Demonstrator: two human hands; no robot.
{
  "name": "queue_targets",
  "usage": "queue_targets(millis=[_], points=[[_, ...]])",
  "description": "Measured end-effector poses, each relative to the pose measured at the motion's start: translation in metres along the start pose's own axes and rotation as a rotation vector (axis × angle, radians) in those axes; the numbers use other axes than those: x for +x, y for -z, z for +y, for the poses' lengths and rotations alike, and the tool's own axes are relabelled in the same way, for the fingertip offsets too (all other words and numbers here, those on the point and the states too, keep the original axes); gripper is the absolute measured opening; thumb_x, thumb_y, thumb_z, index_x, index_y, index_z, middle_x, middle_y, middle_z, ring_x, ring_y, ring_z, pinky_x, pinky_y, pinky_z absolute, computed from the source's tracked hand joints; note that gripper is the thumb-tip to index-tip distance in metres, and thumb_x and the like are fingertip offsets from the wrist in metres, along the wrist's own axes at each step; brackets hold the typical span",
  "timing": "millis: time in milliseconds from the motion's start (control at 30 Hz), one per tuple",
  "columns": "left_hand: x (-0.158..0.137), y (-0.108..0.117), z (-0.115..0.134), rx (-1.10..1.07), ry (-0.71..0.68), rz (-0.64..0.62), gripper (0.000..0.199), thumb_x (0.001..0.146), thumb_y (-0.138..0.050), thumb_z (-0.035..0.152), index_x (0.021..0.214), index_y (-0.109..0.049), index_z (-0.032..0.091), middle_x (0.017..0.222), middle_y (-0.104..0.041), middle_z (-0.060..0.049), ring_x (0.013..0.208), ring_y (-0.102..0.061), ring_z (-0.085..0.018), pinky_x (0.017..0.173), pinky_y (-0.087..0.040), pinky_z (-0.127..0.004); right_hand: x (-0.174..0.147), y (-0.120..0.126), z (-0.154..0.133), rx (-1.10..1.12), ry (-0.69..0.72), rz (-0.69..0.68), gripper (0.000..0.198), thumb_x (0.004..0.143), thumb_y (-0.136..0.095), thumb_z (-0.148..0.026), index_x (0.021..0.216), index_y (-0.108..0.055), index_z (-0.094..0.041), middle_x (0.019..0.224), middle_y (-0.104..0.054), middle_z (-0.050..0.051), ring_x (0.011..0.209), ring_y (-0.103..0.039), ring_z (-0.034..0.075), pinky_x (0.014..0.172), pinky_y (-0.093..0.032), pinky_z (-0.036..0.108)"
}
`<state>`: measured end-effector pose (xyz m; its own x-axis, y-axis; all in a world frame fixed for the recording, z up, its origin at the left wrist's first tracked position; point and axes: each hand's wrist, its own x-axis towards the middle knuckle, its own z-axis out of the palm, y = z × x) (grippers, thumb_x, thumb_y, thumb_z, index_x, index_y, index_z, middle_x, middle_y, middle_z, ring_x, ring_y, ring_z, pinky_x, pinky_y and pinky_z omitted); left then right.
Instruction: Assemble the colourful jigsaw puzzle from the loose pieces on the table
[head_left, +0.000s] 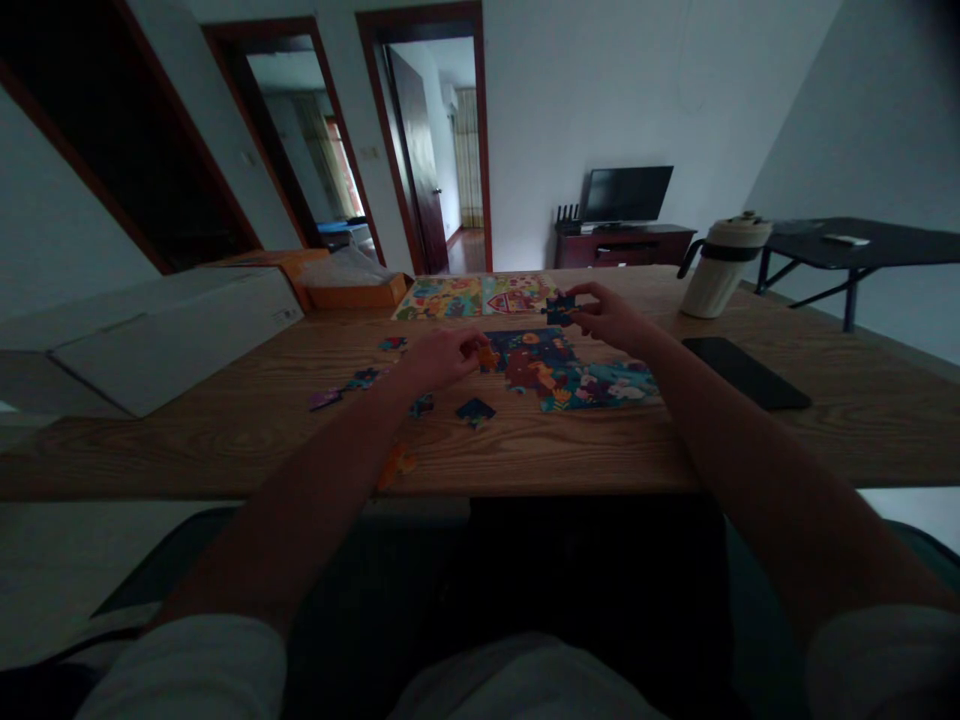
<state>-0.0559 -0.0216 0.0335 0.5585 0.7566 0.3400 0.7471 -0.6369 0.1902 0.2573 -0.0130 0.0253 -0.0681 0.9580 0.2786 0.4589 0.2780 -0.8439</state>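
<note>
My right hand [611,320] pinches a dark blue jigsaw piece [559,310], raised above the far side of the partly joined jigsaw puzzle [592,384]. At the puzzle's left edge, the closed fingers of my left hand [444,358] are on an orange jigsaw piece [488,358]; whether it is lifted or touches the puzzle I cannot tell. Loose pieces lie around my left forearm: a dark blue piece [475,411], a purple piece [325,399], an orange piece [396,466] near the table edge, and several others. The forearm partly hides some of them.
Behind the puzzle lies a colourful printed sheet [442,298]. A white box [180,335] and an orange box [356,295] with clear plastic stand at left. On the right are a black phone-like slab [742,372] and a cream travel mug [724,270] on the wooden table [247,440].
</note>
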Motion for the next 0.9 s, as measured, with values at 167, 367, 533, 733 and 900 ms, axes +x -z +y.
queue_targets(millis=[167, 367, 533, 733, 900], points=[[0.0, -0.001, -0.007, -0.008, -0.041, 0.041, 0.019, 0.085, -0.059, 0.026, 0.099, -0.07, 0.022, 0.089, -0.073, -0.003, 0.079, -0.065, -0.018, 0.071, -0.045, -0.029, 0.0, -0.002, 0.002, -0.007, 0.025, -0.033, 0.033, 0.086, -0.067, -0.025, 0.117, -0.055, -0.022, 0.086, -0.071, 0.005, 0.067, -0.056, 0.015, 0.056, -0.042, 0.027], [0.002, -0.003, -0.014, 0.026, -0.037, 0.091, 0.013, 0.083, -0.059, 0.026, 0.091, -0.068, 0.021, 0.091, -0.072, -0.004, 0.085, -0.065, -0.021, 0.075, -0.046, -0.032, 0.0, -0.003, 0.002, -0.011, 0.017, -0.046, 0.029, 0.086, -0.067, -0.025, 0.112, -0.056, -0.023, 0.081, -0.068, 0.003, 0.067, -0.057, 0.016, 0.057, -0.043, 0.027], [0.003, -0.001, -0.017, 0.047, -0.012, 0.118, 0.013, 0.083, -0.058, 0.025, 0.09, -0.068, 0.021, 0.093, -0.072, -0.005, 0.087, -0.065, -0.022, 0.079, -0.047, -0.033, -0.001, 0.001, -0.001, -0.001, 0.003, -0.024, 0.03, 0.085, -0.069, -0.026, 0.111, -0.055, -0.022, 0.079, -0.067, 0.002, 0.065, -0.055, 0.015, 0.056, -0.041, 0.026], [0.003, -0.001, -0.013, 0.047, -0.043, 0.111, 0.011, 0.083, -0.057, 0.024, 0.087, -0.067, 0.02, 0.092, -0.072, -0.006, 0.087, -0.064, -0.022, 0.08, -0.047, -0.035, -0.001, 0.002, -0.001, 0.022, 0.016, -0.045, 0.03, 0.085, -0.068, -0.027, 0.111, -0.054, -0.022, 0.073, -0.062, 0.0, 0.062, -0.052, 0.014, 0.055, -0.038, 0.027], [0.003, -0.003, -0.016, 0.035, -0.034, 0.095, 0.011, 0.082, -0.057, 0.023, 0.087, -0.066, 0.021, 0.092, -0.071, -0.005, 0.088, -0.064, -0.022, 0.08, -0.047, -0.034, 0.001, 0.003, 0.001, 0.029, 0.031, -0.045, 0.03, 0.084, -0.068, -0.026, 0.111, -0.054, -0.022, 0.071, -0.06, -0.001, 0.059, -0.05, 0.013, 0.054, -0.038, 0.027]])
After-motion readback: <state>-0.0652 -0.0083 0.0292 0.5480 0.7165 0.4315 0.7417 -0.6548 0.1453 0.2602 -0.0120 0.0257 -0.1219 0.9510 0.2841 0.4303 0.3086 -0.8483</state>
